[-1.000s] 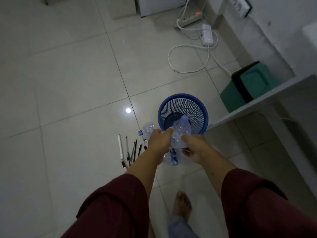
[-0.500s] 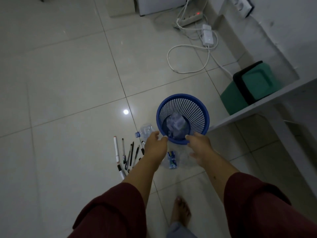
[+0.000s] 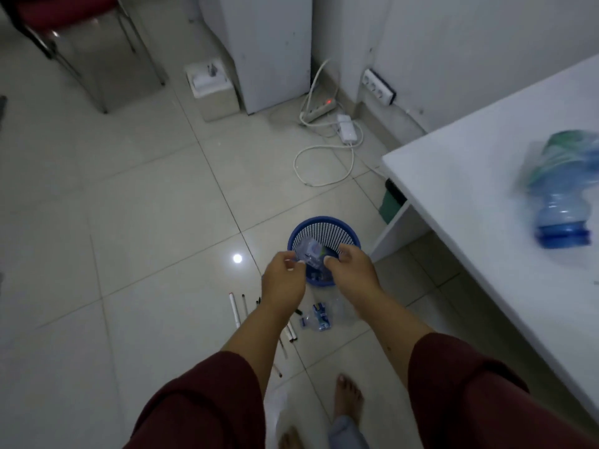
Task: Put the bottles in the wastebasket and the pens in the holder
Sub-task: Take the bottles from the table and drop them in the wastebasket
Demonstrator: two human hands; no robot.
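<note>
A blue mesh wastebasket [image 3: 348, 231] stands on the tiled floor. Over its near rim a clear crumpled bottle [image 3: 309, 252] sits between my two hands. My left hand [image 3: 283, 281] pinches it from the left and my right hand [image 3: 351, 270] pinches it from the right with curled fingers. Another crushed bottle with a blue label [image 3: 319, 317] lies on the floor just below my hands. Several pens [image 3: 235, 309] lie in a row to its left, partly hidden by my left forearm. A large blue bottle [image 3: 564, 196] lies on the white table.
The white table [image 3: 470, 189] fills the right side, with a green bin [image 3: 390, 202] under it. A power strip and looped white cable [image 3: 324, 166] lie beyond the basket. A small white box [image 3: 210, 89], a white cabinet and a chair stand farther back. My bare feet are at the bottom.
One bottle dropped from my hands into the basket. The view has risen and tilted up. My hands now hold another clear bottle over the rim, and the bottle left of the basket is gone from there.
</note>
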